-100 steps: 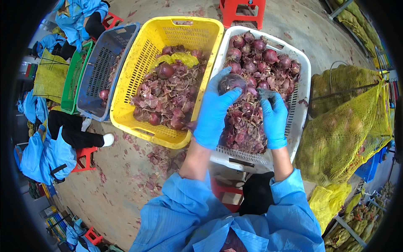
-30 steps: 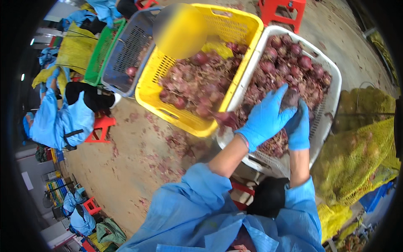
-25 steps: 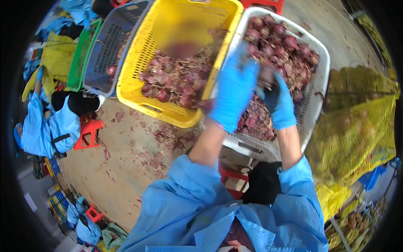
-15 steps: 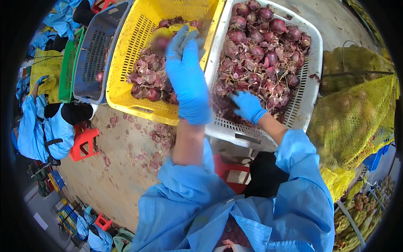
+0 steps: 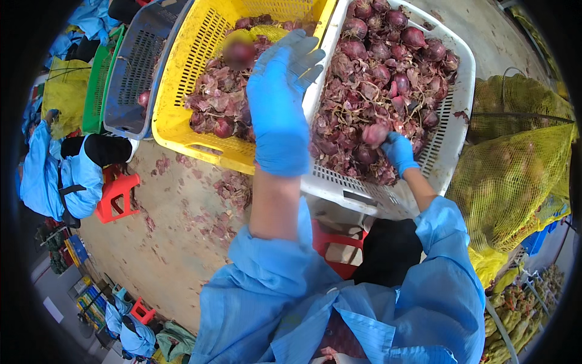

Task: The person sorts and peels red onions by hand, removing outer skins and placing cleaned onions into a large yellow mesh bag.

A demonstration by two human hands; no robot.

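My left hand (image 5: 280, 100), in a blue glove, is raised over the rims between the yellow and white crates. Its fingers are stretched and slightly apart, with nothing seen in them. In the white crate (image 5: 464, 115), my right hand (image 5: 399, 153), also gloved, grips a red onion (image 5: 374, 134) over a heap of red onions (image 5: 393, 84) and loose skins. The yellow crate (image 5: 165, 118) to the left holds skins and some onions (image 5: 224, 127). A blurred red onion (image 5: 239, 53) appears there beside my left fingers.
A grey-blue crate (image 5: 119, 85) and a green crate (image 5: 97, 91) stand farther left. Full yellow mesh sacks (image 5: 509, 182) crowd the right side. Onion skins (image 5: 233, 191) litter the floor. Co-workers in blue (image 5: 42, 173) sit at the left by a red stool (image 5: 117, 194).
My right hand has moved right across the heap and now grips an onion. My left hand has shifted slightly right, its fingers spreading and turning rightward.
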